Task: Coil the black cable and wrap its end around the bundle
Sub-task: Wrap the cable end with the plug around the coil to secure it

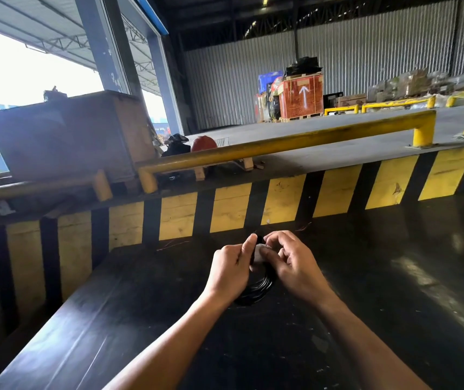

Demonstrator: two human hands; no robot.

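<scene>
A coil of glossy black cable [259, 288] hangs between my two hands above a dark tabletop. My left hand [232, 267] grips the upper left part of the bundle, thumb pointing up. My right hand [289, 258] pinches the top of the bundle, where a small white piece [261, 253] shows between the fingers. The coil's lower loops are visible below the hands; its top is hidden by my fingers.
The black glossy table [365, 291] spreads in front of me. Behind it runs a yellow-and-black striped barrier [284, 204] with a yellow guard rail [281, 144] above. A brown box [64, 136] stands at back left, and a red crate [301, 97] far off.
</scene>
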